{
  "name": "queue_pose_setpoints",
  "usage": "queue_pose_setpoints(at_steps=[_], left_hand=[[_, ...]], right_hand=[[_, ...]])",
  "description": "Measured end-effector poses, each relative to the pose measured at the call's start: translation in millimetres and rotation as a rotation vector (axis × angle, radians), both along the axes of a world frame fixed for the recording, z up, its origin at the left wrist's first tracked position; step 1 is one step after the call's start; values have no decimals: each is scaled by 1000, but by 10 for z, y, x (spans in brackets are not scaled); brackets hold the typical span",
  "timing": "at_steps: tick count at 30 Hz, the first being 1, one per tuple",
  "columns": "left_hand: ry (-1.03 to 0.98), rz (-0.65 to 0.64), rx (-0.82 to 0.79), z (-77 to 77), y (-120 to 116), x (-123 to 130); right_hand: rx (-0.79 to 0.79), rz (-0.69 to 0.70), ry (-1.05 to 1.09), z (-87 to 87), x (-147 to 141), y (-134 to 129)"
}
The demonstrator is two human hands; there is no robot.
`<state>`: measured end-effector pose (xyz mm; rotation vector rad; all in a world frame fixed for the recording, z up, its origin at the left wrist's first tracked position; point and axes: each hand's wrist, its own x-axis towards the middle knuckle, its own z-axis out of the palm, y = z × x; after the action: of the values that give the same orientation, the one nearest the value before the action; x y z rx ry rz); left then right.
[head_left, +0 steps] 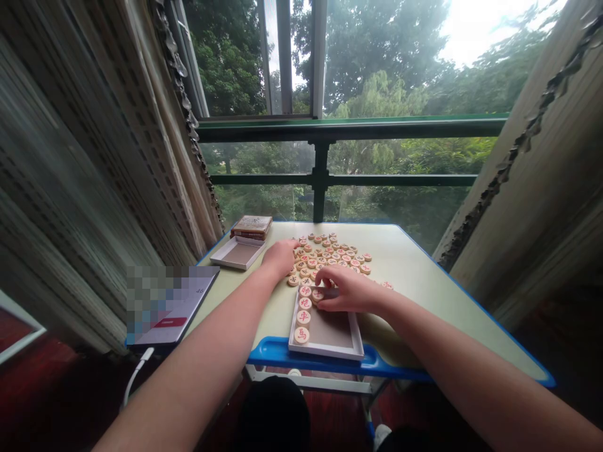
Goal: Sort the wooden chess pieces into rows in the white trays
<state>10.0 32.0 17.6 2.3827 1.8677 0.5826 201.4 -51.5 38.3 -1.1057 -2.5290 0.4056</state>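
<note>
My right hand (351,289) pinches a round wooden Chinese chess piece (318,294) between thumb and fingers, inside a shallow white box (335,329). Left of that piece, a column of several pieces with red characters lines the box's left side, a horse piece (302,335) at the near end. My left hand (279,257) is at the left edge of the loose chess pieces (332,256) spread beyond the box. Its fingers are curled and close together at the pieces; what lies under them is hidden.
A second shallow white tray (238,253) and a small brown box (252,226) stand at the table's back left. A laptop-like grey device (188,307) with a white cable (136,373) lies at the left edge. The table (405,295) has a blue rim; curtains and a railed window surround it.
</note>
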Motion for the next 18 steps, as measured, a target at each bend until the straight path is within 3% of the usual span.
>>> queue_pose_setpoints(at_steps=[10,18], left_hand=[[-16,-14,7,2,-1,-10],[-19,-19,4,16,-24,6]], right_hand=[[-27,23,26,63,15,-5],[-87,-77,20,206,87,-10]])
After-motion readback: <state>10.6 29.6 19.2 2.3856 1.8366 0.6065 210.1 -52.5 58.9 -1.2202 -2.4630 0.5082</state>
